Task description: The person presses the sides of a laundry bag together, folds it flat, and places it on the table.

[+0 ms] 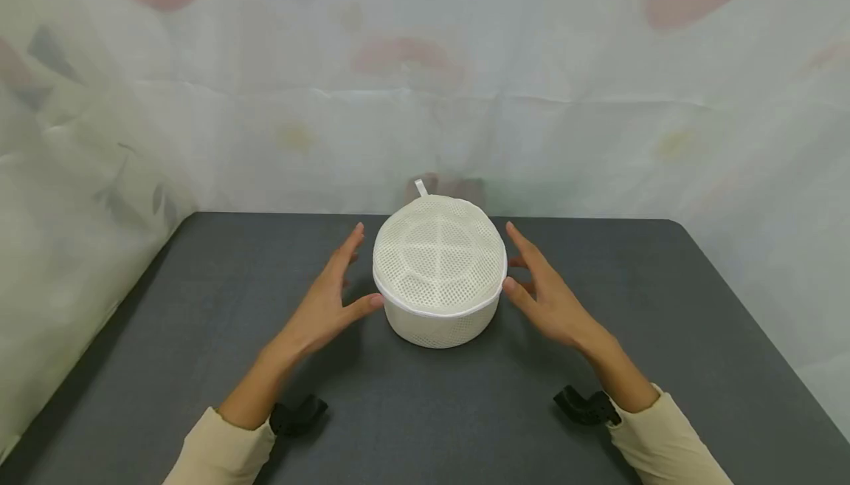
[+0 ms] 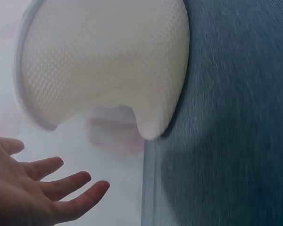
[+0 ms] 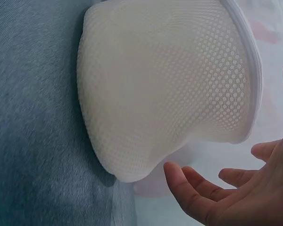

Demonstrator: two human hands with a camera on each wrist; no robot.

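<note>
On either side of the round white mesh case [image 1: 438, 272], the left hand [image 1: 330, 299] and the right hand [image 1: 547, 295] lay spread with straight fingers, each thumb at the case's rim, neither gripping it. The case stood on the dark grey table [image 1: 199, 367], before a pale curtain [image 1: 564, 101].

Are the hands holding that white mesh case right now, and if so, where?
No grip. Both hands, left hand and right hand, flank the mesh case, fingers straight; thumbs look near its rim.
</note>
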